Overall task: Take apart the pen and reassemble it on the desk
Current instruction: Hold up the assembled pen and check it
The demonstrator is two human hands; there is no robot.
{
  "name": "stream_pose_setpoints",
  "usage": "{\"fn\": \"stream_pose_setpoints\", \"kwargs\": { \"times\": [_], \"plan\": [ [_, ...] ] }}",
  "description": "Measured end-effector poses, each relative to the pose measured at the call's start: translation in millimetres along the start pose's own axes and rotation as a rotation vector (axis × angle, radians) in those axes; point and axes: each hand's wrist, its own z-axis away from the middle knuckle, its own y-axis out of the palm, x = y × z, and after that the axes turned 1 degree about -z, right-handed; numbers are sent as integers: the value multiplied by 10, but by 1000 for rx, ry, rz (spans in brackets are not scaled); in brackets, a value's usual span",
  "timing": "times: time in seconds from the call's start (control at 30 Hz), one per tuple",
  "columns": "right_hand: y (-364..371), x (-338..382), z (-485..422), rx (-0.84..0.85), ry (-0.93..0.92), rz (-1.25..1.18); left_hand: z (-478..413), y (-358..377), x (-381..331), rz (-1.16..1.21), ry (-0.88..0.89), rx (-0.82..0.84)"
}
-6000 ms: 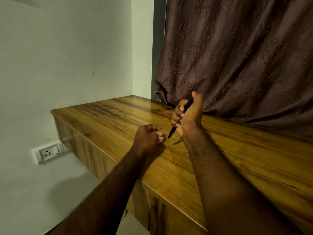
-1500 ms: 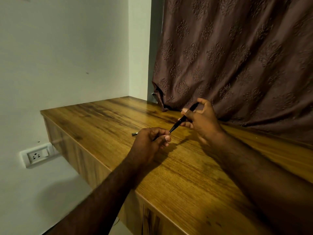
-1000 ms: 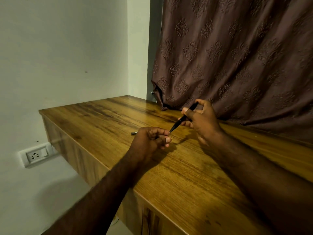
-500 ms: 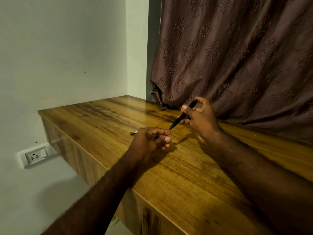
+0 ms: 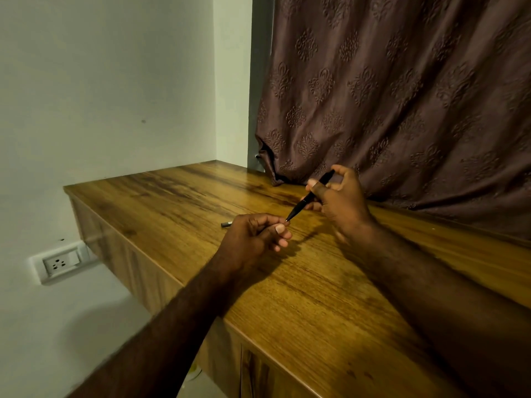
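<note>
My right hand [image 5: 340, 203] grips a slim black pen barrel [image 5: 304, 202] above the wooden desk [image 5: 178, 202], with its pointed end slanting down to the left. That tip meets the curled fingertips of my left hand [image 5: 254, 239], which pinch at it; whatever small part they hold is hidden. A short grey pen piece [image 5: 226, 224] lies flat on the desk just left of my left hand, partly covered by it.
A brown patterned curtain [image 5: 402, 96] hangs along the back of the desk and rests on its far edge. The desk's left edge drops off toward a white wall with a power socket [image 5: 59, 264]. Cabinet fronts sit under the near edge.
Six seconds ago my right hand held the pen upright away from my left. The pen tip has since come down to my left fingertips; over the last second both hands barely moved.
</note>
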Motion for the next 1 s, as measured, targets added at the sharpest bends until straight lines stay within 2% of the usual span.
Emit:
{"fn": "stream_pose_setpoints", "kwargs": {
  "times": [0.6, 1.0],
  "plan": [
    [28, 22, 30, 26, 3, -12, -8, -12, 10, -39, 14, -16],
    [-7, -36, -15, -34, 1, -35, 5, 15, -27, -1, -16, -3]
  ]
}}
